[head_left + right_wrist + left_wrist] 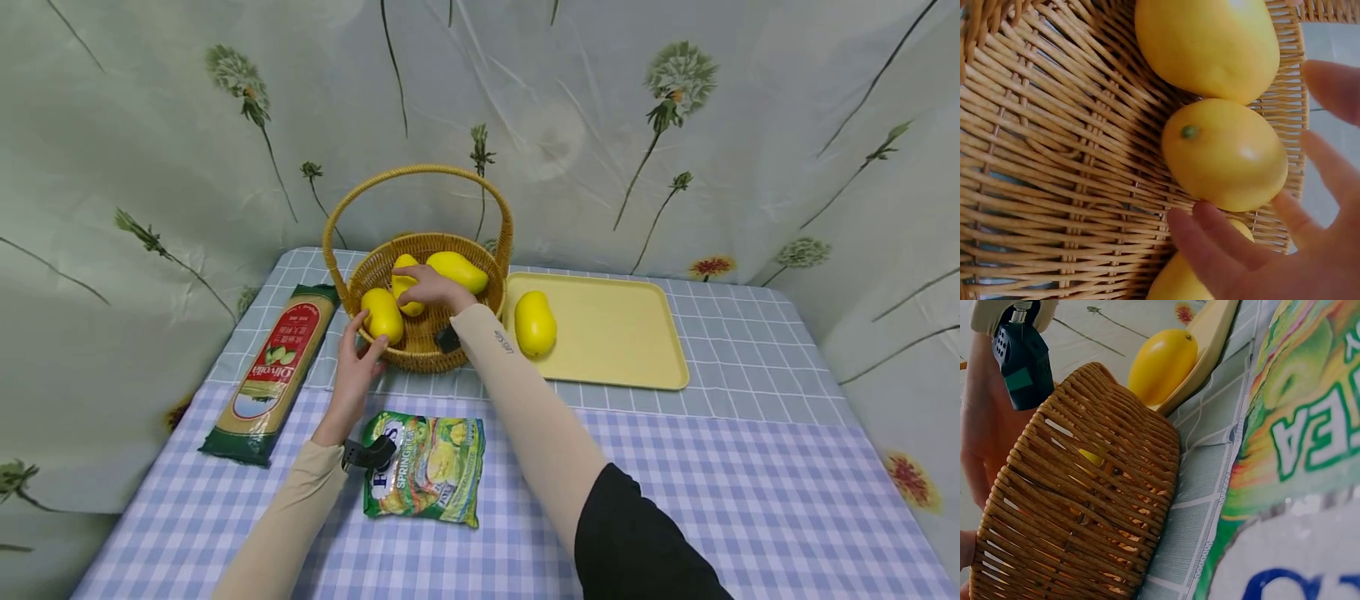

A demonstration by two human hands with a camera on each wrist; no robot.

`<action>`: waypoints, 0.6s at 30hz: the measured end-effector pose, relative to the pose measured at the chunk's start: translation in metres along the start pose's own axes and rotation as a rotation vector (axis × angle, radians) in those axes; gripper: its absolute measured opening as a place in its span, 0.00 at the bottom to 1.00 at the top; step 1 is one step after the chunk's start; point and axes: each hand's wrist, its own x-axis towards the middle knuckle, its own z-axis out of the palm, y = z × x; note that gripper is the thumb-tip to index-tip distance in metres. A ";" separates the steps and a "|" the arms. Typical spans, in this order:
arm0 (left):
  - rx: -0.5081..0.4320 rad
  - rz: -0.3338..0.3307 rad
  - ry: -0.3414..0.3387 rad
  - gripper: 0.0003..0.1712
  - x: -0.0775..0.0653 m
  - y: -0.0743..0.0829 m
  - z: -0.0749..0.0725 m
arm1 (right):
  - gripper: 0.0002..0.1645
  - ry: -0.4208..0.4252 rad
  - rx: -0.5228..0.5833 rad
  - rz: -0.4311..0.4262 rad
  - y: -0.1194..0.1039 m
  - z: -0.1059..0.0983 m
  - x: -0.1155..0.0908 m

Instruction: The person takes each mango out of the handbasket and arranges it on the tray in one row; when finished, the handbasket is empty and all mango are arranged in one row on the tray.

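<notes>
Grip (R) (433, 288) spread by mango (1225, 153); L (356, 372) on basket (423, 362).

a yellow fruit (406, 261) the right hand (431, 287) partly covered in the head view, a green packet (1300, 425) the left wrist view's edge cut off, a long packet (277, 371) whose smallest print was unreadable

3 yellow mangoes (382, 315) in a wicker basket (423, 362)
We are seeing them lying smooth along its left and far sides, the basket standing upright.
</notes>
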 end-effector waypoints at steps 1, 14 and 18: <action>0.001 -0.002 -0.001 0.35 0.000 0.000 0.000 | 0.36 -0.003 -0.036 0.016 0.000 0.000 0.000; -0.017 -0.004 -0.004 0.35 0.001 -0.002 0.001 | 0.34 -0.146 0.065 0.082 0.005 -0.004 -0.004; -0.009 0.012 0.001 0.34 0.000 -0.001 0.001 | 0.33 -0.100 0.062 0.069 0.006 -0.002 -0.002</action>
